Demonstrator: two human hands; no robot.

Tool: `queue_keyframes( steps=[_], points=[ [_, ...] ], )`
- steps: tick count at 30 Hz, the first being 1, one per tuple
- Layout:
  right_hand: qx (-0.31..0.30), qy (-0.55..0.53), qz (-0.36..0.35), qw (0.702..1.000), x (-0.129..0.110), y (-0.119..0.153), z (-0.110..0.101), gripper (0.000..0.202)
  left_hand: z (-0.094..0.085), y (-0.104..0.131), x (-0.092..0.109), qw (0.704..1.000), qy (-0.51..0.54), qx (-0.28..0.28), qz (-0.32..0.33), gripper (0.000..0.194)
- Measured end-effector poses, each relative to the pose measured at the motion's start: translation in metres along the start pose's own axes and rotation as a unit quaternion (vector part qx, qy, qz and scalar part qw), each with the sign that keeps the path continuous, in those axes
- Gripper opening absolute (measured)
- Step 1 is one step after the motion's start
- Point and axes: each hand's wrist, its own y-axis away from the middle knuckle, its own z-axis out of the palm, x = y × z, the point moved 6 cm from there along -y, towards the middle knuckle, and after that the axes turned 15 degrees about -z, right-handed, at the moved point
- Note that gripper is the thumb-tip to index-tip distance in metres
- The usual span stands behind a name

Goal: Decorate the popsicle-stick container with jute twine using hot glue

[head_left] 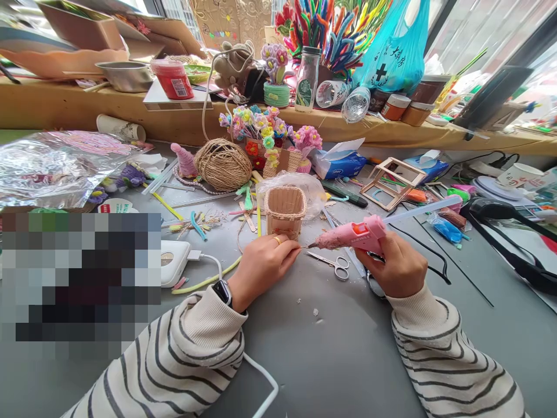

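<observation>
L hand (264, 262) is resting at lower front of basket (284, 225), thumb + fingertips lying close together; can't tell what, if anything, they're pinching. R hand (397, 266) is gripping glue gun (359, 235) by handle, nozzle (314, 244) pointing at L fingertips, just beside. Prob. gluing: doing it well means bracing basket w/ L, angling nozzle off skin, dabbing small amts so no blobs are showing. Basket's standing upright on table (324, 366), mid-view, clear plastic (317, 200) bunching behind, scissors (333, 265) lying nearby to R. It's looking tan, slatted, wood-ish, w/ rope-like rim + squarish open mouth; L hand is hiding lower front.
</observation>
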Motion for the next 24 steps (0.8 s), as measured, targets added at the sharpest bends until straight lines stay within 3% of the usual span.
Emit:
queue_keyframes(
  steps=[5, 24],
  points=[
    [-0.005, 0.001, 0.002, 1.0, 0.0001, -0.0013, -0.0007, 0.026, 0.0004, 0.0, 0.0001, 1.0, -0.004, 0.003, 0.004, 0.015],
    [0.004, -0.016, -0.017, 1.0, 0.0, -0.0015, -0.0013, 0.036, 0.0005, 0.0, -0.0002, 1.0, -0.009, 0.01, 0.001, 0.014]
  ],
)
